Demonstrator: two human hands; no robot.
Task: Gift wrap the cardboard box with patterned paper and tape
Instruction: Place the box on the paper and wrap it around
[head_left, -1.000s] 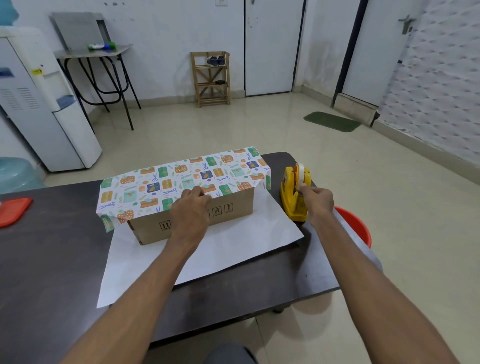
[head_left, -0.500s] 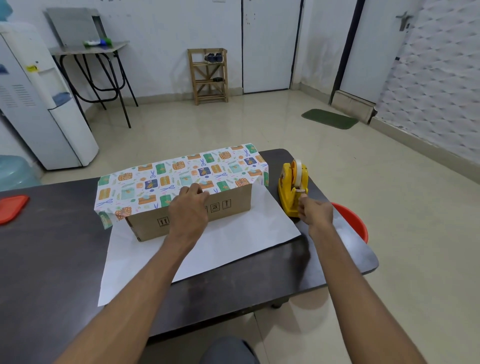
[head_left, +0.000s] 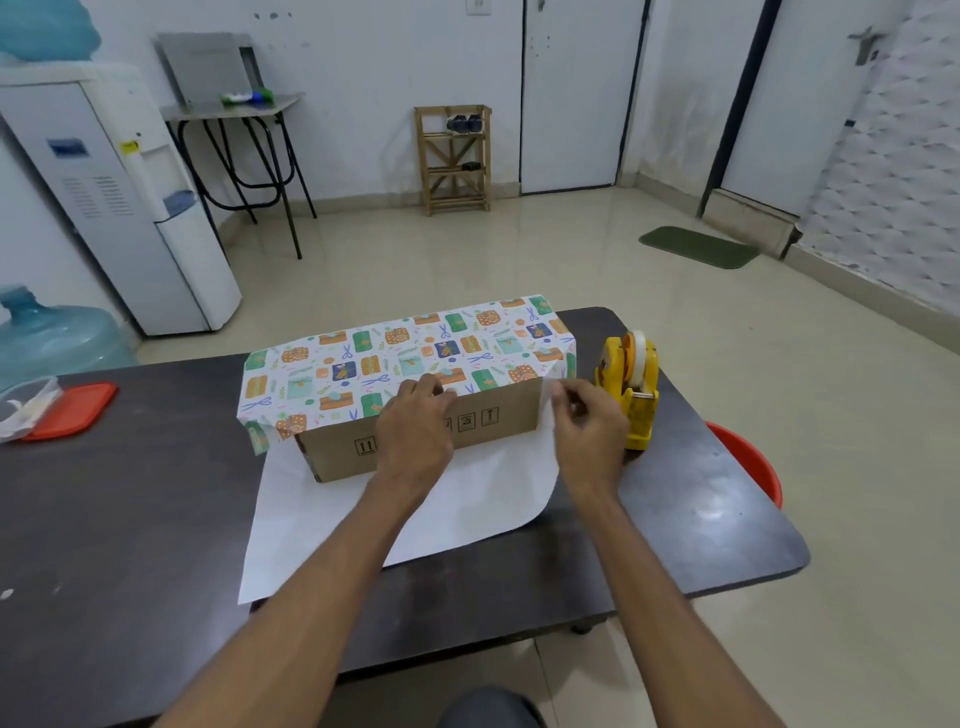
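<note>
cardboard box (head_left: 332, 460) sitting mid-surface (head_left: 130, 493) on patterned paper (head_left: 395, 358) | left hand (head_left: 415, 426) pressing paper onto box's top edge, fingers bent | right hand (head_left: 592, 431) pinching beside box's right corner, contents indiscernible

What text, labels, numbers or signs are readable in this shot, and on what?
"11": square mark on the cardboard box front; possibly two arrows.
Upward arrow sign: box front, right.
Beside it, middle mark: too blurred.
Another mark is mostly hidden by the left hand.
On the water dispenser, blue label and yellow sticker: unreadable.
</note>
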